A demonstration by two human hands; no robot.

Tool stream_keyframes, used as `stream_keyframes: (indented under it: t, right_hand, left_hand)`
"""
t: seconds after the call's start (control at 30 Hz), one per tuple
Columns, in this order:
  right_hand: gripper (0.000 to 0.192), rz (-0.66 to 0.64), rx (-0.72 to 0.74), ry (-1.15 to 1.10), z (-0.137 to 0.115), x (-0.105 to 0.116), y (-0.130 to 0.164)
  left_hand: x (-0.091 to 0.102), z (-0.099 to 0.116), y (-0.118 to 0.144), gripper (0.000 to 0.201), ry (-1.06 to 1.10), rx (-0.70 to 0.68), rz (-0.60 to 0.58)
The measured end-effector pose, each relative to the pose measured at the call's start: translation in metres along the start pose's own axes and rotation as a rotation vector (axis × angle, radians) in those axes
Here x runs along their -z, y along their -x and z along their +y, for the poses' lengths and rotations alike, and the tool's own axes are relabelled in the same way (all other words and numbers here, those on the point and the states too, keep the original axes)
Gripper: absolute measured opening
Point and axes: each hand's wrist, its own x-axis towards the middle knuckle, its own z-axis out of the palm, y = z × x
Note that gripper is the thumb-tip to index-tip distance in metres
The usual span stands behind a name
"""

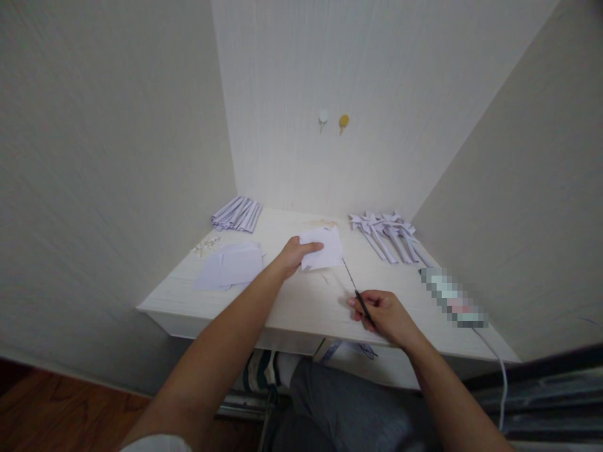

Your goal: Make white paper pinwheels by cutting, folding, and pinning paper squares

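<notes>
Folded paper sheet (323, 248): one, white, lifted just above the worktop (301, 301) near its middle. Judged light, limp and easily creased; best taken at an edge, as now. The left hand (294, 256) holds it, fingers pinched shut over its left edge.

Scissors (358, 294): one pair, thin and dark, just right of the sheet, tip pointing at its lower right corner. The right hand (384, 314) has its fingers curled closed around the handles; whether the blades are parted cannot be told.

Flat paper sheets (233, 267): a small overlapping stack left of the sheet, uncounted.

Folded strips (237, 213): one bundle, behind and left.

Paper pinwheels (389, 233): several, behind and right, too overlapped to count.

Wall hooks (333, 119): two, above.
</notes>
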Motion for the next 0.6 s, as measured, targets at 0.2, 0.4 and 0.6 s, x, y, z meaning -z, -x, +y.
stream_keyframes:
  t: [0.2,0.4,0.6]
  right_hand:
    - [0.044,0.110,0.019,-0.109,0.008,0.020,-0.006]
    - [0.043,0.229,0.089,-0.352,0.011,0.009,-0.014]
    - [0.033,0.165,0.101,-0.458,0.012,-0.012,-0.017]
  left_hand:
    - [-0.002,0.004,0.006,0.044,-0.077,0.053,-0.116]
    - [-0.011,0.002,0.019,0.035,-0.281,0.315,-0.455]
    - [-0.013,-0.001,0.020,0.024,-0.394,0.394,-0.588]
